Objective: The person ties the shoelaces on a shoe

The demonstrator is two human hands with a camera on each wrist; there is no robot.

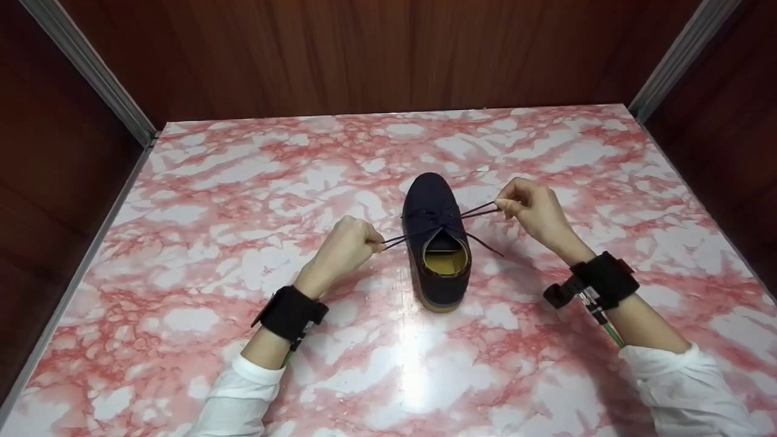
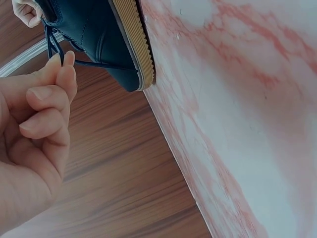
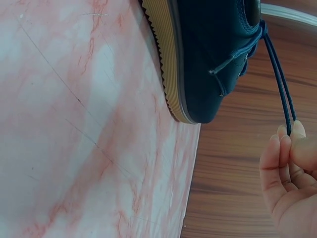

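Observation:
A dark navy shoe (image 1: 432, 194) with a tan ridged sole (image 3: 168, 64) stands on the table, toe pointing away from me. My left hand (image 1: 346, 246) pinches a loop of the shoelace (image 2: 55, 42) between thumb and forefinger, left of the shoe. On the other side my right hand (image 1: 534, 212) pinches a second lace loop (image 3: 281, 82) with its fingertips. Both loops stretch out sideways from the knot (image 1: 444, 223) over the tongue. One loose lace end (image 1: 485, 244) trails off the shoe's right side toward me. The yellow insole (image 1: 446, 262) shows in the opening.
The table (image 1: 200, 255) has a red and white marbled top. Dark wood panels (image 1: 388, 54) rise behind it and at both sides, with metal strips (image 1: 97, 67) at the corners. Black wrist straps (image 1: 604, 280) sit on both forearms.

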